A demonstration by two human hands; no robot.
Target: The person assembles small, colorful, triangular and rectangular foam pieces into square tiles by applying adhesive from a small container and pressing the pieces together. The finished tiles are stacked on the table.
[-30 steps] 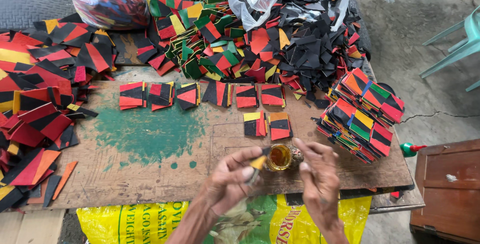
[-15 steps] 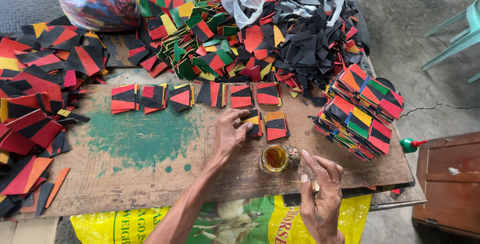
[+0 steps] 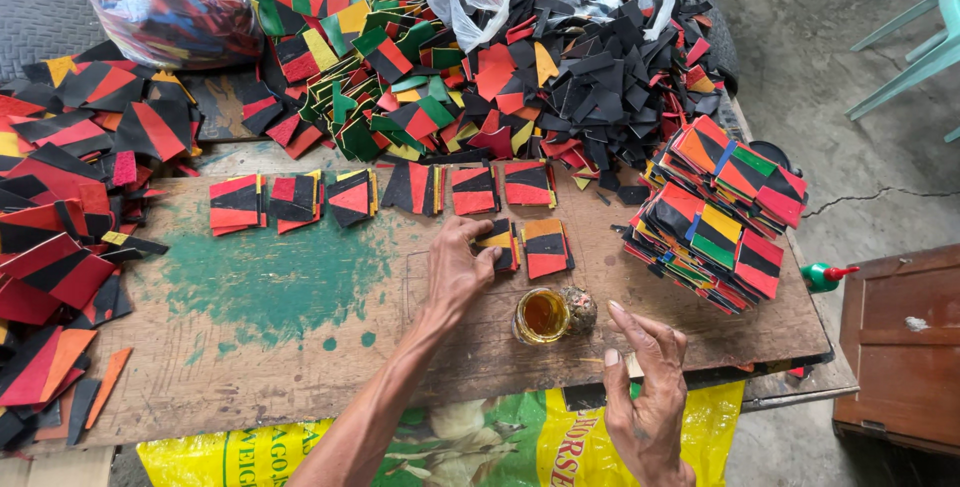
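Paint-stained wooden desk (image 3: 300, 347): left hand (image 3: 458, 272) presses a black-orange square (image 3: 497, 243) flat; right hand (image 3: 645, 387) hovers loosely curled beside the glue jar (image 3: 543, 315).

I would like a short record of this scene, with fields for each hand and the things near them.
left hand: rests flat on the board, fingertips on a small black, yellow and red piece
right hand: raised off the board's near edge, fingers bent, just right of the jar
jar: small, open, amber liquid inside
row of pieces: red and black, laid side by side
stacks: multicoloured pieces, at right
board: worn wood, green stain
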